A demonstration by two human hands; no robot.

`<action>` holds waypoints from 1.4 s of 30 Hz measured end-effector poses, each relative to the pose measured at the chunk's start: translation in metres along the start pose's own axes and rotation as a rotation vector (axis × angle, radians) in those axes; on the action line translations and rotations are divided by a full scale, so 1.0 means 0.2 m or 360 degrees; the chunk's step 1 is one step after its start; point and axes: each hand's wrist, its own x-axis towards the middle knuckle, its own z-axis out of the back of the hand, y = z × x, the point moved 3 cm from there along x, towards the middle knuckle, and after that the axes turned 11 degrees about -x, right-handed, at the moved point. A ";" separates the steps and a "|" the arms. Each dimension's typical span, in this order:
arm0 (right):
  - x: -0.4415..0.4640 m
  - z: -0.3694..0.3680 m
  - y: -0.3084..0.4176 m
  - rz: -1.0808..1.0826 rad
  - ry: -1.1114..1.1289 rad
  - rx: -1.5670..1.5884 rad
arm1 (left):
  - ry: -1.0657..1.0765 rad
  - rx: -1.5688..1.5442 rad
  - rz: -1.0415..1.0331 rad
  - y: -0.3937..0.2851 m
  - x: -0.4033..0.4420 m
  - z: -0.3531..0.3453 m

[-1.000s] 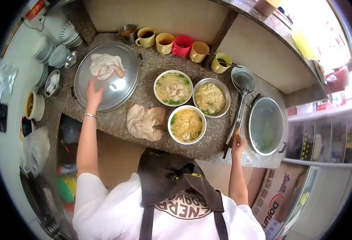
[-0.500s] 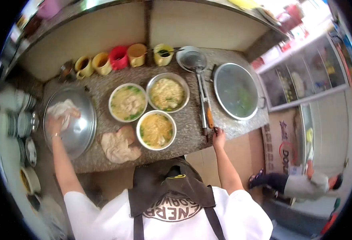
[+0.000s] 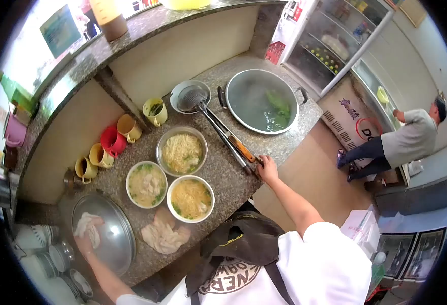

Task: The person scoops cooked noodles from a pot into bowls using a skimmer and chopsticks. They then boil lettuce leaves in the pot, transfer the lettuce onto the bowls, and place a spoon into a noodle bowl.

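My left hand (image 3: 84, 244) is at the near-left edge of a large metal lid (image 3: 114, 239), touching a whitish cloth (image 3: 87, 227) on it; its fingers are partly hidden by the cloth. My right hand (image 3: 268, 169) is closed at the handle end of a long-handled strainer (image 3: 240, 147). The strainer's mesh head rests over a metal bowl (image 3: 176, 104). Two white bowls of noodle soup (image 3: 147, 184) (image 3: 191, 199) and a steel bowl of noodles (image 3: 182, 151) stand between my hands. A crumpled cloth (image 3: 165, 232) lies beside them.
A pot of steaming water with greens (image 3: 262, 101) stands at the back right. Several cups (image 3: 113, 141) line the back wall. Stacked dishes (image 3: 45, 264) are at the left. Another person (image 3: 411, 134) stands at the right by a box and a glass-door fridge (image 3: 335, 40).
The view has swung to the right, bringing in the other person. My left hand has come onto the cloth on the lid. My right hand stays by the strainer's handle.
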 end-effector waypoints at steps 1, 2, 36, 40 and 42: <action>0.01 0.01 -0.02 -0.0011 -0.0013 0.0003 | 0.0121 -0.0126 -0.0018 -0.07 -0.04 0.05; 0.01 0.02 -0.04 -0.0024 0.0071 0.0026 | 0.0242 -0.0247 -0.0031 -0.12 -0.08 0.09; 0.40 0.74 -1.98 -0.0690 -0.0015 0.0672 | 0.1250 -0.0254 -0.1721 -4.20 -2.22 -1.10; 0.38 0.65 -1.80 -0.0681 0.0157 0.0941 | 0.1009 -0.0291 -0.1777 -4.10 -2.04 -0.96; 0.46 0.54 -1.53 -0.0364 0.0334 0.1069 | 0.0833 -0.0328 -0.1651 -4.02 -1.97 -0.74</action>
